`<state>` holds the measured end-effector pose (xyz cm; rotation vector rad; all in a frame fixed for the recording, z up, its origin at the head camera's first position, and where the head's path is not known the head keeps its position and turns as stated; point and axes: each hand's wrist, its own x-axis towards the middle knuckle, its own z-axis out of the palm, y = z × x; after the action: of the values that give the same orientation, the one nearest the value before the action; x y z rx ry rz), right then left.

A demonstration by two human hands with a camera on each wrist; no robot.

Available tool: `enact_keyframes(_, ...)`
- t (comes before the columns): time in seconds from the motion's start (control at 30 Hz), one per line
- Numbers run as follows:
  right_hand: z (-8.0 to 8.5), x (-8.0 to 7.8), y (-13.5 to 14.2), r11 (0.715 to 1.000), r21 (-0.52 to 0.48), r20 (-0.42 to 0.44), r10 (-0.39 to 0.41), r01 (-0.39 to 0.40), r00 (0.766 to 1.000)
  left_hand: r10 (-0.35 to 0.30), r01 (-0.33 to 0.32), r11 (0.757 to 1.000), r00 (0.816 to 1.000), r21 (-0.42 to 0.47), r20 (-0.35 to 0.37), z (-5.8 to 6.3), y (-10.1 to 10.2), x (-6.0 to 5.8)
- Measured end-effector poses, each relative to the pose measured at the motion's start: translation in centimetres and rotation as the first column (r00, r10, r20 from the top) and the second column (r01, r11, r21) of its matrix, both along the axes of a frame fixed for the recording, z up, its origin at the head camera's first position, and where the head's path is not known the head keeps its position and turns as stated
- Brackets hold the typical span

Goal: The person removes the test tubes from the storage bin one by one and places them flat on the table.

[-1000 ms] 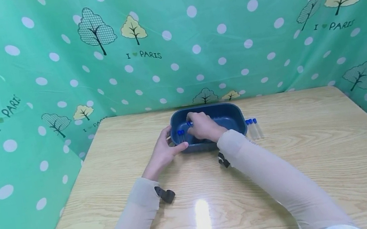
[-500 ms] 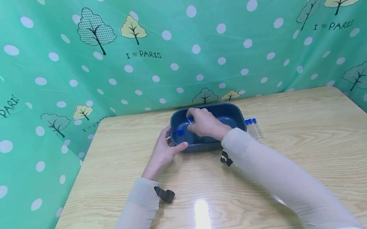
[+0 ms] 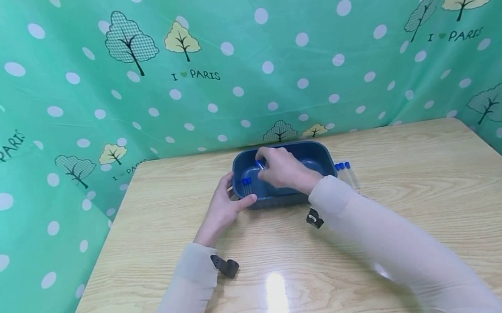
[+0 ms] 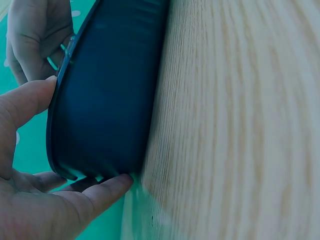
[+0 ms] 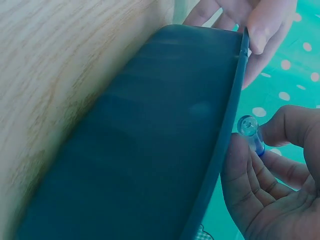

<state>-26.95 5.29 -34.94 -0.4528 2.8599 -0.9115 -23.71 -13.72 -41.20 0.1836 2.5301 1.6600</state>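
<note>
A dark blue plastic basin [image 3: 278, 201] stands on the table, with its long side towards me. My left hand [image 3: 221, 210] holds its left end, the thumb at the rim and fingers against the outer wall [image 4: 105, 100]. Above the basin's inside, my right hand [image 3: 284, 168] pinches a clear test tube [image 5: 251, 132] with a blue cap between thumb and fingers. The tube is tilted, its rounded bottom facing the right wrist camera. Two blue-capped test tubes [image 3: 247, 183] are inside the basin at its left, near my left thumb.
Just right of the basin, three blue-capped test tubes [image 3: 346, 175] lie side by side on the wooden table [image 3: 442, 224]. A green curtain [image 3: 265, 65] with white dots hangs close behind the basin and along both sides. Each forearm carries a black wrist device [image 3: 226, 266].
My right hand has shifted slightly to the right over the basin, and the tube it pinches now shows more between its fingers. The left hand and basin stay in place.
</note>
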Motion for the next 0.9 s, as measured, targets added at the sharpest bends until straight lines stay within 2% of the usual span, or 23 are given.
enact_keyframes(0.2,0.4,0.6,0.6,1.000,-0.024,0.016,0.006,-0.006,1.000,0.006,-0.006,1.000,1.000,0.002,0.002,0.0,0.0,0.0)
enact_keyframes(0.47,0.5,1.2,1.5,0.999,-0.044,-0.021,0.024,-0.025,0.999,0.006,-0.006,1.000,1.000,0.030,-0.002,-0.1,0.1,-0.1)
enact_keyframes(0.9,0.2,2.2,2.5,0.997,-0.073,-0.031,0.027,-0.029,0.999,0.009,-0.009,1.000,1.000,0.029,0.004,-0.3,0.0,0.0)
